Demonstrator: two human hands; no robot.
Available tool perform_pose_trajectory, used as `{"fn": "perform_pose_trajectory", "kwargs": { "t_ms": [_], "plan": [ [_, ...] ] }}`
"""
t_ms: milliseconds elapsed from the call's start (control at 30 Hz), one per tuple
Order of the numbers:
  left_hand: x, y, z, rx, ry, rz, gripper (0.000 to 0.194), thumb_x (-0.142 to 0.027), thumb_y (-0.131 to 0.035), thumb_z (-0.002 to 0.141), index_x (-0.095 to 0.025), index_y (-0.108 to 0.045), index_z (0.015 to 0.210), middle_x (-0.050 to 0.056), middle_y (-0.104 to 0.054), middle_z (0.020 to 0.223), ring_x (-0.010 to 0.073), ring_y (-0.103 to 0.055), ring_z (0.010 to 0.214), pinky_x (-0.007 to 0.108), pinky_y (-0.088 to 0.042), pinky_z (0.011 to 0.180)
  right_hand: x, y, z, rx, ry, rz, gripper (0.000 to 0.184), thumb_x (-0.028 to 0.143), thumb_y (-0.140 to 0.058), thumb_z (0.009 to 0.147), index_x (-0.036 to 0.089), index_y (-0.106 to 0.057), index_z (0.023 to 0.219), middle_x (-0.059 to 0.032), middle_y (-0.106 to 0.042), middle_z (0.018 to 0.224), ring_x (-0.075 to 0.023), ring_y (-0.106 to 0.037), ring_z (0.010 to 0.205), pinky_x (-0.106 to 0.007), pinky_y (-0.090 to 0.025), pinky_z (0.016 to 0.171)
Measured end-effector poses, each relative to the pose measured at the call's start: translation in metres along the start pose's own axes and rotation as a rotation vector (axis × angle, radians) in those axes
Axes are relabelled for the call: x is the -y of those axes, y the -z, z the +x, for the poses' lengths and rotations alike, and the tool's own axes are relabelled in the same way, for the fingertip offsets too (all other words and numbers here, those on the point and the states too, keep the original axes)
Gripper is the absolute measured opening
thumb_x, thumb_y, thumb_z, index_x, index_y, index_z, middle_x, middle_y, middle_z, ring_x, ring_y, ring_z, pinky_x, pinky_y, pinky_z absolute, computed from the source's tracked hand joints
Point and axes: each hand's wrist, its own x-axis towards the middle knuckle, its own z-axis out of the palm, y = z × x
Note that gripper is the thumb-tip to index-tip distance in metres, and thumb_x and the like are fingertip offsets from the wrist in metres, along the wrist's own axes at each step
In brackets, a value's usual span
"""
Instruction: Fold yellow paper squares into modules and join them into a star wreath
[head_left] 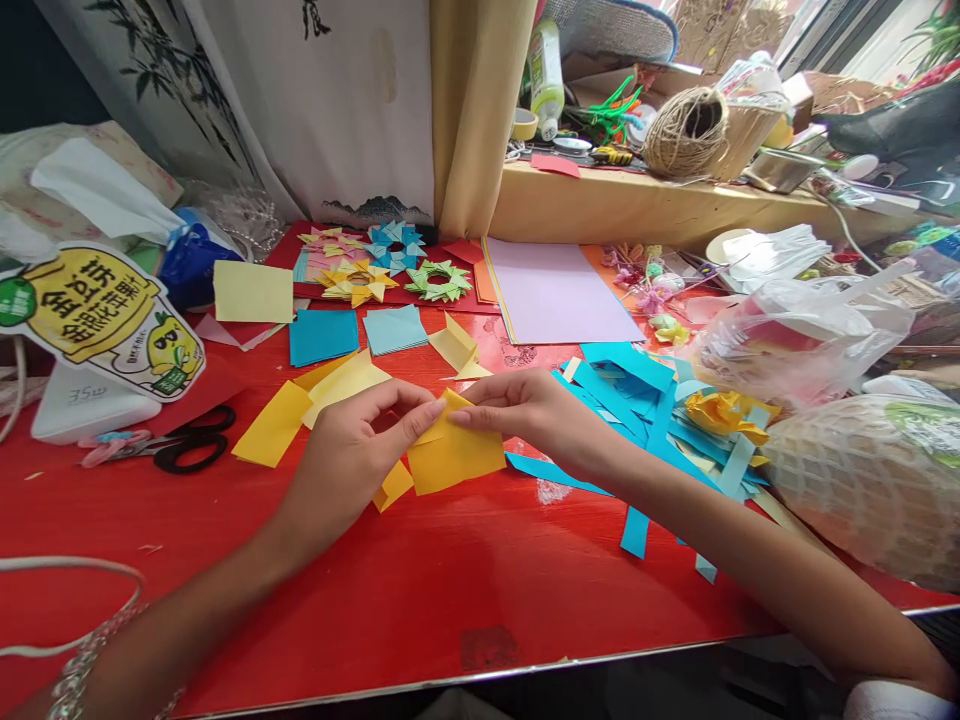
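Note:
A yellow paper piece (456, 460) is pinched at its top edge between my left hand (367, 430) and my right hand (517, 405), over the middle of the red table. Thumbs of both hands meet near its upper corner. Under my left hand peeks a small folded yellow piece (394, 487). To the left lie yellow sheets (274, 425) and a pale yellow sheet (349, 385). A folded pale yellow piece (454, 345) stands just behind my fingers. Farther back are a blue paper stack (324, 337) and a light blue stack (395, 330).
Black-handled scissors (191, 445) lie at the left. Folded paper rings (396, 247) sit at the back beside a lilac sheet stack (559, 290). Blue paper strips (637, 400) pile up under my right forearm. A plastic bag (802, 330) and a netted bundle (862, 480) crowd the right.

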Motion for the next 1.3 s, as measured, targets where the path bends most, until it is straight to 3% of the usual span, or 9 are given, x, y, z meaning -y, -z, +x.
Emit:
{"fn": "perform_pose_trajectory", "kwargs": {
  "t_ms": [333, 700, 1033, 1200, 1300],
  "plan": [
    [0.001, -0.002, 0.002, 0.053, -0.004, -0.009, 0.024, -0.044, -0.060, 0.080, -0.020, -0.061, 0.076, -0.003, -0.059, 0.076, 0.0110, -0.051, 0.068, 0.019, -0.039, 0.059, -0.003, 0.002, -0.001, 0.036, 0.003, -0.083, 0.027, 0.042, -0.066, 0.074, 0.016, -0.064, 0.075, -0.0004, -0.058, 0.069, -0.0104, -0.051, 0.063, -0.023, -0.038, 0.054],
    [0.001, 0.004, 0.005, 0.162, -0.018, -0.026, 0.024, -0.042, -0.056, 0.083, -0.020, -0.058, 0.072, -0.004, -0.054, 0.071, 0.0097, -0.047, 0.066, 0.019, -0.036, 0.057, -0.003, -0.001, -0.001, 0.057, -0.005, -0.148, 0.029, 0.042, -0.066, 0.073, 0.014, -0.061, 0.071, 0.0026, -0.047, 0.061, -0.0072, -0.038, 0.055, -0.022, -0.026, 0.048],
    [0.002, 0.006, 0.006, 0.073, 0.002, -0.031, 0.023, -0.038, -0.058, 0.082, -0.019, -0.059, 0.070, -0.003, -0.054, 0.068, 0.0101, -0.047, 0.065, 0.020, -0.037, 0.057, -0.008, 0.000, -0.001, 0.121, 0.046, -0.235, 0.036, 0.043, -0.063, 0.078, 0.015, -0.047, 0.062, 0.0068, -0.031, 0.055, -0.0043, -0.026, 0.049, -0.022, -0.018, 0.045],
    [0.003, 0.005, 0.005, 0.034, -0.104, 0.089, 0.024, -0.040, -0.055, 0.084, -0.019, -0.059, 0.073, -0.002, -0.058, 0.073, 0.0123, -0.051, 0.070, 0.022, -0.038, 0.060, 0.001, 0.000, -0.003, 0.190, 0.012, -0.163, 0.030, 0.040, -0.063, 0.079, 0.013, -0.054, 0.069, 0.0051, -0.041, 0.059, -0.0050, -0.034, 0.053, -0.021, -0.024, 0.047],
    [0.004, 0.004, 0.004, -0.004, -0.172, 0.149, 0.022, -0.039, -0.054, 0.085, -0.019, -0.058, 0.075, -0.001, -0.060, 0.076, 0.0137, -0.052, 0.074, 0.023, -0.039, 0.065, 0.001, -0.002, -0.005, 0.160, 0.010, -0.167, 0.034, 0.041, -0.061, 0.080, 0.014, -0.048, 0.064, 0.0057, -0.034, 0.058, -0.0050, -0.028, 0.052, -0.022, -0.020, 0.046]
  ]
}}
